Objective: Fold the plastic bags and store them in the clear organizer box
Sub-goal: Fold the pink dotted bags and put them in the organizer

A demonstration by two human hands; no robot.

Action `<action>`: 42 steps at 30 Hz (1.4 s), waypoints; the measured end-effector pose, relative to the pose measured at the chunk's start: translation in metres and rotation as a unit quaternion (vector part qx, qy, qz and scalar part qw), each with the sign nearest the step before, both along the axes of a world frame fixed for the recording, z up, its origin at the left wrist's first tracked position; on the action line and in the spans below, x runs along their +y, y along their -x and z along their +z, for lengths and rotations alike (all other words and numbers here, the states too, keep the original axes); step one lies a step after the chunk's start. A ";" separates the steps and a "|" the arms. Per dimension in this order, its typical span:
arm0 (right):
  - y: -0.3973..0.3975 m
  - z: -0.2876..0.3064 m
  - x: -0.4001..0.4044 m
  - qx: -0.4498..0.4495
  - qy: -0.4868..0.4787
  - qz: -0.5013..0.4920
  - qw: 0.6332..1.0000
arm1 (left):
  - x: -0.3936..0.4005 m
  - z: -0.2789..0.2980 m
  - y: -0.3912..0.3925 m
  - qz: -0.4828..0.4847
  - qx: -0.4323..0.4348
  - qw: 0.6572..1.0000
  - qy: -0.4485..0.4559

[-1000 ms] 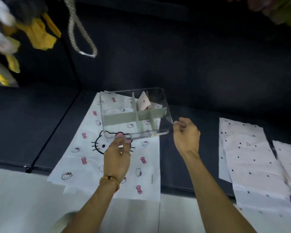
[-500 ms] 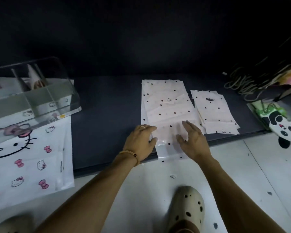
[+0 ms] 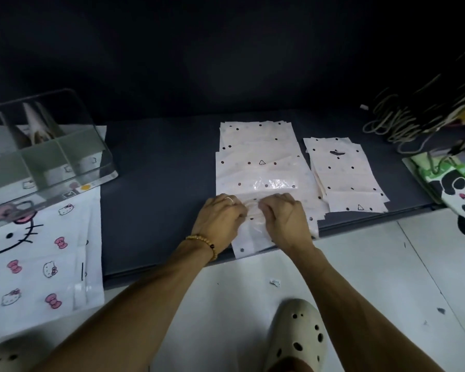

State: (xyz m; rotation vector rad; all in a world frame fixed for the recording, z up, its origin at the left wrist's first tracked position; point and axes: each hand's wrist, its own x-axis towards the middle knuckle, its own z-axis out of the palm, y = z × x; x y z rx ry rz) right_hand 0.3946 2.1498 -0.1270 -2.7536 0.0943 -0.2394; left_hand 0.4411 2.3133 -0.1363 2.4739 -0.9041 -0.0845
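A stack of pale pink dotted plastic bags [image 3: 258,162] lies on the dark mat [image 3: 159,183], its near end hanging over the mat's front edge. My left hand [image 3: 220,218] and my right hand [image 3: 285,218] sit side by side on the near part of the top bag, fingers curled and pinching its plastic, which bunches between them. The clear organizer box [image 3: 97,146] with grey dividers stands at the far left on a cat-print bag [image 3: 38,264]; a folded bag stands upright in a back compartment.
A second, smaller stack of dotted bags [image 3: 344,178] lies just right of the first. A panda-print bag [image 3: 457,194] and coiled rope handles [image 3: 392,122] fill the far right. White floor and my cream clogs [image 3: 298,336] are in front of the mat.
One second ago both hands held the organizer box. The view swung right, the hands came to the dotted stack, and from lying flat on it they have curled and gathered the top bag.
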 end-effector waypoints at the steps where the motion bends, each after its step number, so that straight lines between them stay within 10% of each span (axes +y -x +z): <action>1: -0.002 0.003 0.012 -0.024 -0.015 -0.001 1.000 | 0.014 0.004 0.001 0.025 -0.007 1.000 0.004; 8: 0.025 -0.016 0.101 0.043 0.087 0.194 0.976 | 0.138 0.006 0.002 0.171 0.058 0.982 -0.056; 16: 0.027 -0.025 0.100 0.162 0.059 0.269 0.948 | 0.173 -0.009 0.020 0.021 0.077 0.986 -0.150; 20: 0.012 0.007 0.106 0.202 -0.140 0.131 0.960 | 0.182 -0.011 0.033 -0.015 0.062 0.983 -0.174; 28: -0.005 0.025 0.088 0.307 -0.355 0.002 0.883 | 0.191 0.013 0.021 0.245 0.235 0.933 0.117; 38: -0.002 -0.001 0.110 0.159 -0.403 -0.220 0.874 | 0.185 -0.002 0.016 0.300 0.213 0.928 0.054; 42: -0.010 -0.006 0.118 0.120 -0.259 -0.226 0.931 | 0.188 -0.007 0.016 0.293 0.196 0.936 0.008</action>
